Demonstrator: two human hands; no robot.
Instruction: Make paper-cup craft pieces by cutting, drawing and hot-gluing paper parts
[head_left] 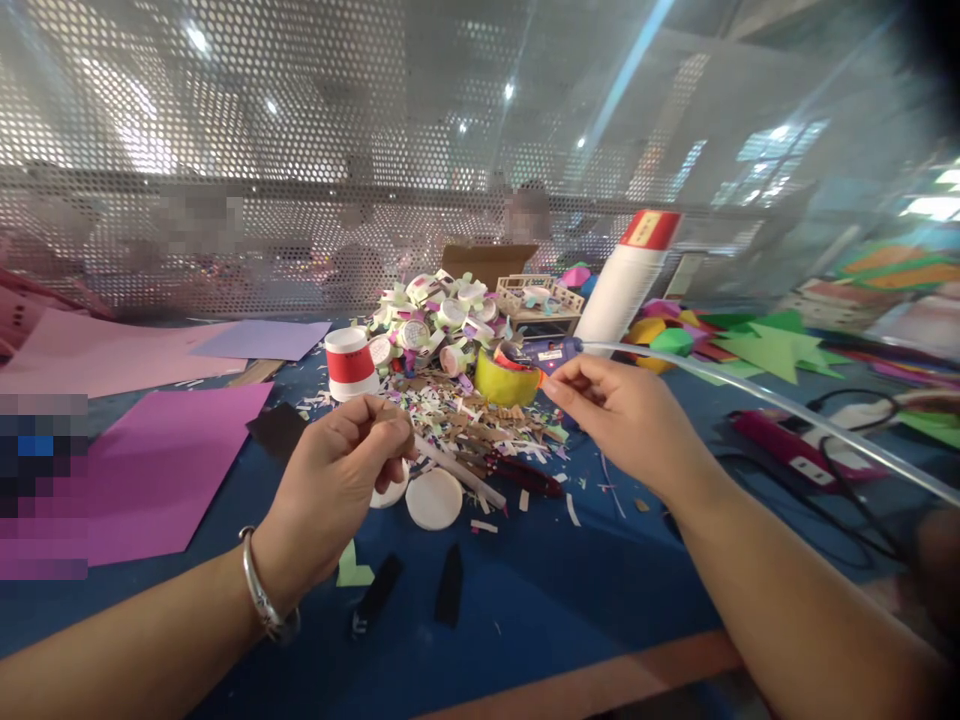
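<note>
My left hand (pixel 341 470) is closed around a thin pale stick (pixel 469 480) that slants down to the right over the blue table (pixel 570 600). My right hand (pixel 622 415) grips a small blue glue gun (pixel 551 352) whose orange nozzle points left, towards a yellow tape roll (pixel 506 385). A long clear glue stick (pixel 787 410) trails from the back of the gun to the right edge. Both hands hover above a heap of paper scraps (pixel 465 415). Two white discs (pixel 433 498) lie just under the stick.
A red-and-white paper cup (pixel 351 365) stands left of the scraps, with a pile of small lids (pixel 435 320) behind. A white red-capped bottle (pixel 626 280) leans at the back. Purple paper (pixel 165 450) lies left, green paper shapes (pixel 772 345) and cables (pixel 855 480) right. A perforated screen (pixel 300 150) closes off the back.
</note>
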